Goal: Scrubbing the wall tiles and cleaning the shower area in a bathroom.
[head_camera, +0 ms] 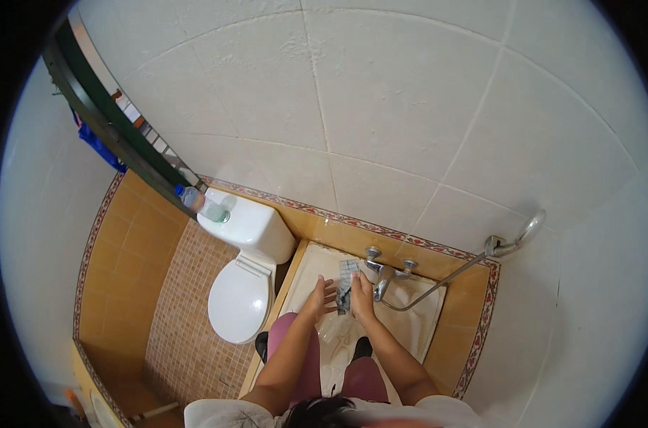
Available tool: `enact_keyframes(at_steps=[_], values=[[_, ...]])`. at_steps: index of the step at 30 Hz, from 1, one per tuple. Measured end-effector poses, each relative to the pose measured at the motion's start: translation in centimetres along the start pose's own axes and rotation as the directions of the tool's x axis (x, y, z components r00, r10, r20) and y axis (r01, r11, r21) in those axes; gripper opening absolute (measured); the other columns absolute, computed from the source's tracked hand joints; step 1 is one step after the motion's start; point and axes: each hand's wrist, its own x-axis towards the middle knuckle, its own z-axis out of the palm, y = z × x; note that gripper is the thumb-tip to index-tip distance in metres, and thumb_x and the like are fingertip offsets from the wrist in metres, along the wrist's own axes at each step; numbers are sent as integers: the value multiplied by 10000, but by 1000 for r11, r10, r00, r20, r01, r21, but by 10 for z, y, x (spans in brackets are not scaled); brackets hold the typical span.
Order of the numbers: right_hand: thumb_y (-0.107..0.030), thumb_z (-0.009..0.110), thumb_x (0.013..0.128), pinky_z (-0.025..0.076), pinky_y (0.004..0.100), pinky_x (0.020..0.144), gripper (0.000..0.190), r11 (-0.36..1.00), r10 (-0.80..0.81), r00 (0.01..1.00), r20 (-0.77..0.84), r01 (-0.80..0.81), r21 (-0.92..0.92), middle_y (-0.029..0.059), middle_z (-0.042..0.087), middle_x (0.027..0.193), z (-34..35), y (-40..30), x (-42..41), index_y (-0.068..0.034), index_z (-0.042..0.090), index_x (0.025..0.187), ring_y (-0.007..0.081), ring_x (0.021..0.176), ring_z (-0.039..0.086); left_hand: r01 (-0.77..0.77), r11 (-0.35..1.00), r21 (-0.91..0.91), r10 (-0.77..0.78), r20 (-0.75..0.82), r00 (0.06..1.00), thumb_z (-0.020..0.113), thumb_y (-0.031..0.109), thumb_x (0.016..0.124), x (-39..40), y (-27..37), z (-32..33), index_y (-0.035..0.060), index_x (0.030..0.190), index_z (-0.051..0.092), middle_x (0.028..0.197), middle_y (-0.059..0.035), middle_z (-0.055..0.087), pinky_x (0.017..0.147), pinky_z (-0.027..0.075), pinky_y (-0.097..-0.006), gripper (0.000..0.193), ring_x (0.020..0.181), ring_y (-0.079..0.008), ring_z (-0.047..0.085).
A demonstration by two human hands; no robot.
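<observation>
My right hand holds a grey-blue checked cloth by its right side, above the shower tray. Just left of the cloth, my left hand is raised with its fingers spread, and no object shows in it. The cloth hangs between the two hands, with dark marks on its lower part. Right beside my right hand is a chrome mixer tap on the low tiled wall, with a flexible shower hose running from it.
A white toilet stands left of the tray, with plastic bottles on its cistern. A shower head sits in a wall holder at right. The tray's raised edge runs beside my legs. A mirror is at upper left.
</observation>
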Motion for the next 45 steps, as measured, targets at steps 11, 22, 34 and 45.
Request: enact_keyframes(at_steps=[11, 22, 34, 45], values=[[-51, 513, 910, 436, 345, 924, 369, 999, -24, 980, 199, 29, -26, 182, 598, 1106, 4, 9, 3, 40, 448, 1261, 290, 1022, 582, -123, 750, -650, 127, -42, 991, 325, 491, 989, 35, -7, 17, 40, 1362, 417, 1205, -159, 560, 1012, 406, -421, 593, 1120, -303, 544], [-40, 481, 917, 459, 383, 879, 334, 981, -191, 981, 42, 192, -33, 194, 573, 1082, 33, 163, 27, 31, 486, 1243, 301, 1035, 566, -433, 650, -625, 336, -274, 901, 213, 484, 1018, 172, -62, -52, 264, 1446, 303, 1375, -124, 461, 959, 416, -590, 490, 1227, -338, 485], [-94, 600, 843, 435, 426, 851, 208, 655, -518, 780, 351, 626, -424, 141, 626, 982, 78, 348, 115, -24, 611, 1039, 328, 955, 566, -920, -383, 83, 909, -145, -391, 282, 517, 995, 272, 63, -75, 130, 1507, 222, 1560, -133, 164, 1144, 146, -448, 644, 1434, -304, 154], [-221, 703, 779, 429, 420, 822, 275, 492, -614, 637, 467, 771, -404, 107, 585, 971, 75, 353, 124, -39, 651, 978, 309, 922, 532, -547, -233, 804, 916, -8, -402, 378, 331, 987, 406, -8, -84, 92, 1514, 159, 1561, -243, 36, 1094, 3, -625, 619, 1435, -441, -11]])
